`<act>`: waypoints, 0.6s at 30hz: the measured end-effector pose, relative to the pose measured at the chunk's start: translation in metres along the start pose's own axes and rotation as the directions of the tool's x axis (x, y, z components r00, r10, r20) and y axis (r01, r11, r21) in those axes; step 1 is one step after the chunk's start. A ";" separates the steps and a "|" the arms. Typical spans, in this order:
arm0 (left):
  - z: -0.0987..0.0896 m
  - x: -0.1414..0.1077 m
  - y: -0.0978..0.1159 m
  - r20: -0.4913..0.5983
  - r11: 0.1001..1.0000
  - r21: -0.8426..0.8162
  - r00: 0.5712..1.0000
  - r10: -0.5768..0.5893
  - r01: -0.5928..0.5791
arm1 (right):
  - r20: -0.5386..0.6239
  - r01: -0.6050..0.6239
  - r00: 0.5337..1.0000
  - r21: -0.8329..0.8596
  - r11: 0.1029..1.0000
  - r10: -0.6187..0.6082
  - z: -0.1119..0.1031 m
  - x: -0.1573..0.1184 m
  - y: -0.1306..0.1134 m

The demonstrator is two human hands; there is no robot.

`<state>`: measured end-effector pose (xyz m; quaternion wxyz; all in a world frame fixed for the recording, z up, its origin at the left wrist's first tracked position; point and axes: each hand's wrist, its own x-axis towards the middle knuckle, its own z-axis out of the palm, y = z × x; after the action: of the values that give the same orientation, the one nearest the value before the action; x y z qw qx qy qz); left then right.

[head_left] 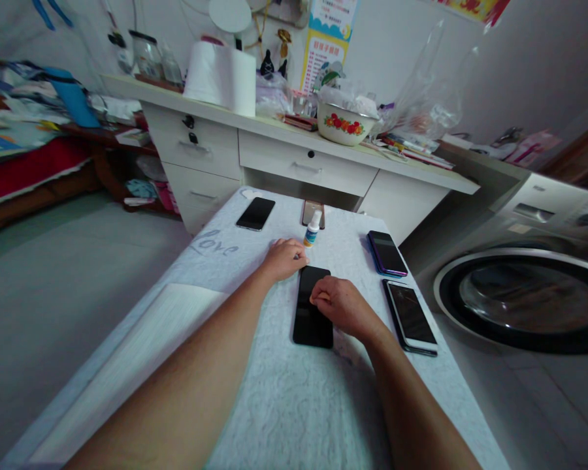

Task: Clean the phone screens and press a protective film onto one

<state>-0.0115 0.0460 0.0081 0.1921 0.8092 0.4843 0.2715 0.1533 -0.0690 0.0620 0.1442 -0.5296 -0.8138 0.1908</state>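
A black phone [311, 326] lies screen up in the middle of the cloth-covered table. My right hand [342, 301] is closed over its right half, fingertips bent down at the screen; anything inside the fingers is hidden. At the phone's top left corner rests my left hand [285, 258], its fingers curled in and the thumb close to the corner. Whether that hand holds anything small does not show. Just beyond it stands a small white spray bottle [312, 228] with a blue and yellow label, upright. Behind the bottle lies a brownish phone [322, 207], partly covered by it.
Another dark phone [256, 213] lies at the table's far left. Along the right edge are a purple-edged phone [388, 253] and a white-framed phone [412, 316], each on something flat. A white desk [298, 153] stands beyond the table; a washing machine [534, 261] is at the right.
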 end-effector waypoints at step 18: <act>0.001 0.000 -0.001 0.000 1.000 0.016 1.000 0.013 -0.013 | 0.173 -0.017 0.985 0.174 0.985 -0.014 -0.006 -0.005 -0.007</act>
<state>-0.0118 0.0468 0.0065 0.1837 0.8138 0.4814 0.2686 0.1519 -0.0754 0.0705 0.1184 -0.4969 -0.8030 0.3069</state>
